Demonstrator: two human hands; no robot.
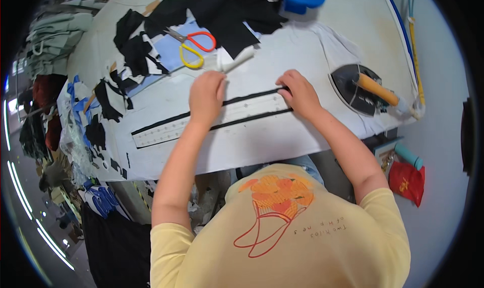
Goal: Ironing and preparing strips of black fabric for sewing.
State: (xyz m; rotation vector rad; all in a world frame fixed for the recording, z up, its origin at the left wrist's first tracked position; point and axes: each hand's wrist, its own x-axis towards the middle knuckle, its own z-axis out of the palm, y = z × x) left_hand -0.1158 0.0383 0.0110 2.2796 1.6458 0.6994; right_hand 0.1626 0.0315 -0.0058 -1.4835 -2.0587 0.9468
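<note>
Left hand (pixel 205 97) and right hand (pixel 298 92) are lying flat, pinning a clear ruler (pixel 212 120) along a black fabric strip (pixel 252 117); marking likely needs one hand freed.

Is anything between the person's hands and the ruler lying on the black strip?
Nothing visible. The left hand presses down on the clear ruler near its middle, and the right hand rests on its right end, over the black fabric strip. The scissors lie apart, farther back on the table.
</note>
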